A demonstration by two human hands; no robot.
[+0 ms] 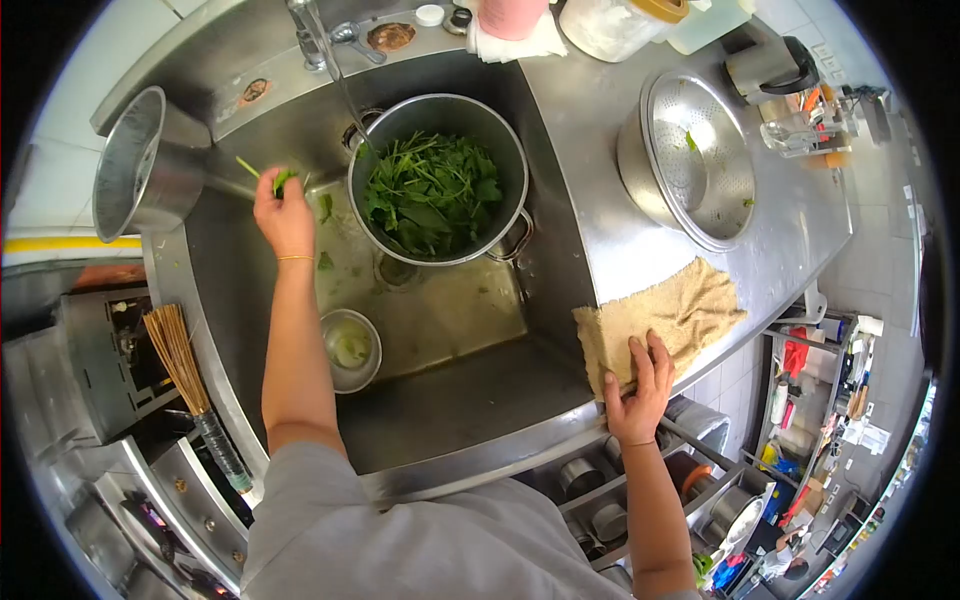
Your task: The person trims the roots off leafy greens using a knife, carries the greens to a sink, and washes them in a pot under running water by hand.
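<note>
My left hand [283,215] is closed on a sprig of leafy greens [285,180], its pale stem poking out to the upper left, above the left side of the sink [450,320]. To its right in the sink stands a large two-handled pot [515,215] full of green leafy vegetables [430,195]. Water from the faucet [318,45] appears to run down at the pot's left rim. A small metal bowl [350,350] with pale green scraps lies below. My right hand [643,390] rests with fingers spread on a tan cloth [660,315] at the counter's front edge.
A metal colander [700,160] with a few leaf bits sits on the right counter [580,130]. At the left rim stands a tall metal pot [150,165], with a bamboo brush [190,370] below it. Containers [610,25] line the back; shelves with pots are at lower right.
</note>
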